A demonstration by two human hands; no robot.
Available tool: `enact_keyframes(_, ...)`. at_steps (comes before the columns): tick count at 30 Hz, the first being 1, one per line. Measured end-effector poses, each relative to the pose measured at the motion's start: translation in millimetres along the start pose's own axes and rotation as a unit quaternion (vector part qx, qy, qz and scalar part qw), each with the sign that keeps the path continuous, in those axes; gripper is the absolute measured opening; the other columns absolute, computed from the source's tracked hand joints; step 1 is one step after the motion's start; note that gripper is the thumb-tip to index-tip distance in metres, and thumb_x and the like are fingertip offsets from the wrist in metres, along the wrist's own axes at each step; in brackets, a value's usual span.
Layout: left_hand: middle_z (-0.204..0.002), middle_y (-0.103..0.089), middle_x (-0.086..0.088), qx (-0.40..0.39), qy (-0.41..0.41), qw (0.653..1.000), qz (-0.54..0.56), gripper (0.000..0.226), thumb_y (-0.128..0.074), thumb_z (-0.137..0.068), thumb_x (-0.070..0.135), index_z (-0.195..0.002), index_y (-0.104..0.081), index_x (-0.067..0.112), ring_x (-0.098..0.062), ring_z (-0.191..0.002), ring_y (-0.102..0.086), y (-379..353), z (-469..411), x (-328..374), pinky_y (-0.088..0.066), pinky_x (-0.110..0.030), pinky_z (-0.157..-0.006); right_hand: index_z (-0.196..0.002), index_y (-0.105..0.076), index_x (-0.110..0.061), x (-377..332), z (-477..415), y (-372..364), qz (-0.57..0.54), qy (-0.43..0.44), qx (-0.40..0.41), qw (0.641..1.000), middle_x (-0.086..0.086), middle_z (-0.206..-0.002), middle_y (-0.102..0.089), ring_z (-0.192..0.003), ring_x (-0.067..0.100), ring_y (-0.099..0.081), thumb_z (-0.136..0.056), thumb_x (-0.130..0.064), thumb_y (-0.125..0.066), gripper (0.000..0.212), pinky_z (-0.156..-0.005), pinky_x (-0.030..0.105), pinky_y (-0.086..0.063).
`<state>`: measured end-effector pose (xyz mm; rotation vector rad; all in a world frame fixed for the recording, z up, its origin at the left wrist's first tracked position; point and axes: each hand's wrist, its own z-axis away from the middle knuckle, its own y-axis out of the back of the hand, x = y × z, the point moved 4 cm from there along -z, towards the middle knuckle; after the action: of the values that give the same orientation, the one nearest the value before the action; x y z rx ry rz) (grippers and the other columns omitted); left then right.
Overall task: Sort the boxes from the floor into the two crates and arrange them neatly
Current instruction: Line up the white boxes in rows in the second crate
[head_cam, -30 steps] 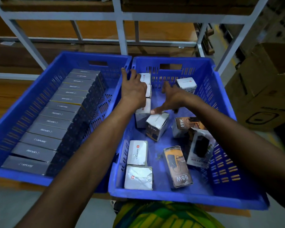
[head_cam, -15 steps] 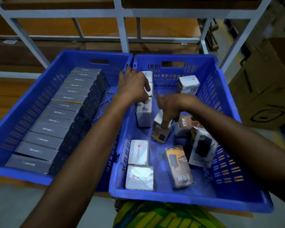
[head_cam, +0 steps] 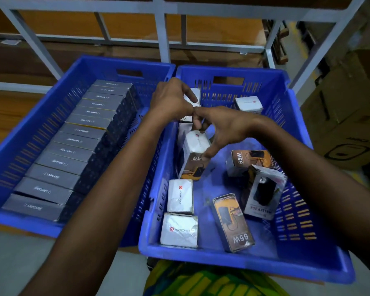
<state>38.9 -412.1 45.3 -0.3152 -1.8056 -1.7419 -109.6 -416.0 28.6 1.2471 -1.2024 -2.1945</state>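
Observation:
Two blue crates stand side by side. The left crate (head_cam: 41, 116) holds a neat row of several grey boxes (head_cam: 73, 144). The right crate (head_cam: 297, 129) holds loose white and orange boxes. My left hand (head_cam: 171, 101) curls round a white box (head_cam: 195, 97) standing against the crate's left wall near the back. My right hand (head_cam: 222, 129) grips an upright white-and-orange 65W box (head_cam: 193, 154) just in front of it, thumb on its side. Two white boxes (head_cam: 179, 214) lie flat at the front left. An orange 65W box (head_cam: 233, 223) lies flat in the middle front.
Another white box (head_cam: 248, 104) stands at the back right of the right crate; a 65W box (head_cam: 244, 161) and a black-and-white pack (head_cam: 263, 193) lean at its right. A metal rack (head_cam: 162, 30) rises behind. Cardboard cartons (head_cam: 350, 107) stand to the right.
My right hand lifted the 65W box from the crate's middle and moved it left against the row of white boxes. My left hand curled round the box at the back.

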Motion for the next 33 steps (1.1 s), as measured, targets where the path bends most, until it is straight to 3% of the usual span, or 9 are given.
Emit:
enact_keyframes(4,-0.127,-0.064,-0.007,-0.018,-0.019,0.999,-0.021,0.041,-0.089,-0.068,0.012,-0.104,-0.076,0.029,-0.023,-0.126,-0.054,3.9,5.2,0.5,-0.053,-0.037,-0.091,-0.104,-0.051,-0.014,-6.8,-8.2,-16.3,0.028,0.024,0.024,0.999,0.004,-0.098,-0.059,-0.085,0.023,-0.057,-0.049,-0.044,-0.101,0.080,-0.074,0.038,-0.049)
enact_keyframes(9,-0.153,-0.026,-0.018,-0.100,-0.096,0.961,-0.239,0.071,-0.082,-0.074,0.025,-0.139,-0.056,0.034,-0.039,-0.147,-0.011,-2.1,19.8,5.7,-0.024,-0.049,-0.116,-0.086,-0.055,-0.012,-9.9,-27.7,-53.5,0.106,0.077,0.035,0.991,0.008,-0.095,-0.056,-0.094,0.025,-0.043,-0.054,-0.044,-0.096,0.061,-0.081,0.042,-0.044)
enact_keyframes(14,-0.164,0.017,-0.023,-0.166,-0.082,0.924,-0.334,0.112,-0.093,-0.058,0.034,-0.153,-0.033,0.032,-0.040,-0.151,0.021,-16.3,25.5,0.5,0.003,-0.055,-0.123,-0.087,-0.065,-0.017,13.1,-40.2,-54.4,0.142,0.055,0.067,0.986,0.010,-0.111,-0.053,-0.112,0.027,-0.038,-0.042,-0.090,-0.075,0.086,-0.095,0.043,-0.046)
enact_keyframes(17,-0.161,0.028,-0.025,-0.157,-0.074,0.890,-0.421,0.134,-0.092,-0.054,0.053,-0.160,-0.015,0.025,-0.042,-0.148,0.029,-34.2,26.7,-5.5,0.011,-0.065,-0.118,-0.076,-0.063,-0.018,18.4,-37.1,-52.2,0.137,0.035,0.071,0.987,0.002,-0.094,-0.060,-0.096,0.021,-0.051,-0.040,-0.097,-0.070,0.087,-0.083,0.041,-0.052)
enact_keyframes(20,-0.162,0.024,-0.025,-0.101,-0.092,0.876,-0.463,0.103,-0.075,-0.077,0.053,-0.159,-0.020,0.027,-0.043,-0.150,0.025,-44.1,26.3,-4.1,0.006,-0.073,-0.114,-0.064,-0.052,-0.020,4.7,-27.5,-48.2,0.134,0.004,0.068,0.989,-0.008,-0.066,-0.053,-0.063,0.012,-0.049,-0.050,-0.081,-0.082,0.069,-0.064,0.036,-0.048)
enact_keyframes(22,-0.163,0.024,-0.024,-0.085,-0.103,0.873,-0.469,0.086,-0.070,-0.084,0.046,-0.157,-0.027,0.031,-0.043,-0.150,0.024,-46.3,25.6,-0.7,0.005,-0.075,-0.114,-0.061,-0.055,-0.028,-6.2,-18.8,-42.6,0.145,-0.026,0.041,0.988,-0.013,-0.060,-0.053,-0.059,0.012,-0.051,-0.060,-0.076,-0.081,0.054,-0.066,0.035,-0.053)
enact_keyframes(26,-0.163,0.026,-0.021,-0.084,-0.097,0.882,-0.453,0.085,-0.070,-0.085,0.029,-0.157,-0.026,0.034,-0.041,-0.150,0.025,-47.8,25.5,-1.4,0.008,-0.074,-0.114,-0.073,-0.074,-0.026,-27.3,4.8,-47.7,0.070,-0.064,-0.092,0.991,-0.010,-0.056,-0.068,-0.047,0.008,-0.065,-0.071,-0.067,-0.081,0.043,-0.064,0.029,-0.060)
enact_keyframes(30,-0.163,0.025,-0.021,-0.091,-0.087,0.882,-0.455,0.085,-0.065,-0.087,0.019,-0.159,-0.022,0.033,-0.041,-0.150,0.025,-48.3,26.1,-0.1,0.007,-0.074,-0.114,-0.108,-0.067,-0.018,-44.9,23.1,-78.6,0.172,-0.027,-0.111,0.979,-0.001,-0.096,-0.072,-0.081,0.020,-0.069,-0.067,-0.074,-0.077,0.070,-0.075,0.031,-0.052)
enact_keyframes(33,-0.164,0.024,-0.021,-0.093,-0.085,0.881,-0.455,0.082,-0.062,-0.090,0.019,-0.160,-0.021,0.032,-0.041,-0.151,0.023,-47.5,27.7,-0.8,0.006,-0.074,-0.114,-0.113,-0.060,-0.020,-51.9,23.5,-88.4,0.235,-0.009,-0.078,0.969,0.002,-0.102,-0.067,-0.093,0.027,-0.063,-0.060,-0.082,-0.076,0.083,-0.073,0.034,-0.049)
